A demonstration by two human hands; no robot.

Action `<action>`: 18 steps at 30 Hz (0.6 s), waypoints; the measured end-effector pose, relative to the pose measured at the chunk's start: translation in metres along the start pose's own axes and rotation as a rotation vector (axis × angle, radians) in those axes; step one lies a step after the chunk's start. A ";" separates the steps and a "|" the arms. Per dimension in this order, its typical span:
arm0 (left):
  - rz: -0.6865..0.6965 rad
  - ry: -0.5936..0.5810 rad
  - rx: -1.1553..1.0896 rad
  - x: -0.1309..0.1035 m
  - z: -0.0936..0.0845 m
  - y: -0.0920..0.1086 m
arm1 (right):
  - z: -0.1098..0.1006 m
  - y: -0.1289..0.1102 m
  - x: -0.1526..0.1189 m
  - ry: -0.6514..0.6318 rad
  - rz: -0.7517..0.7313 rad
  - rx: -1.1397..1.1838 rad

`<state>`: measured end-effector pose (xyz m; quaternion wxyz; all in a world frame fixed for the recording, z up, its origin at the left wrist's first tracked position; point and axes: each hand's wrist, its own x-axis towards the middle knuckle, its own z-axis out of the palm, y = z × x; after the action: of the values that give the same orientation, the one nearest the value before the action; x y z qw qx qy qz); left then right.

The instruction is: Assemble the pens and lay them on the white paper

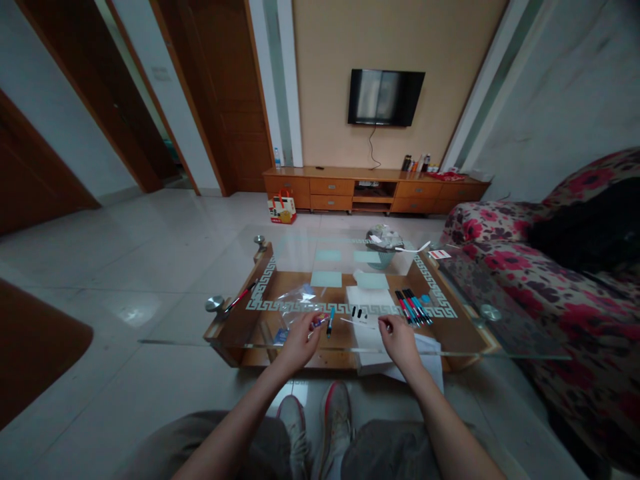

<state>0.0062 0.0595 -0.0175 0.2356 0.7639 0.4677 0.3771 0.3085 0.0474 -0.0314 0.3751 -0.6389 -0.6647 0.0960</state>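
Note:
Over the near edge of a glass table point(295, 341), my left hand point(303, 339) is closed on a small reddish-purple item point(320, 321), too small to name. Just right of it a blue pen point(331, 322) lies on the glass. My right hand point(399, 337) has its fingers pinched together; what they hold, if anything, is too small to make out. A thin white stick point(357, 323) lies between the hands, near small black pieces point(359, 313). Several red and blue pens point(413, 308) lie in a row beyond my right hand.
A clear plastic bag point(300, 297) lies beyond my left hand. A red and black pen point(241, 297) is at the table's left. White paper point(430, 353) sits under the glass at right. A lined basket point(384, 257) is toward the back, a floral sofa point(490, 230) at right.

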 end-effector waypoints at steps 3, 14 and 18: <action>0.076 -0.034 0.117 -0.012 -0.017 -0.004 | -0.009 0.003 0.000 0.046 0.035 -0.009; 0.113 -0.126 0.510 -0.031 -0.024 -0.021 | -0.014 0.009 -0.004 0.115 0.104 -0.014; 0.101 -0.136 0.513 -0.031 -0.020 -0.024 | -0.011 0.009 -0.002 0.105 0.062 -0.040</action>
<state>-0.0311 0.0422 -0.0332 0.0463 0.8446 0.4922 0.2054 0.3225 0.0430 -0.0302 0.3936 -0.6707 -0.6257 0.0605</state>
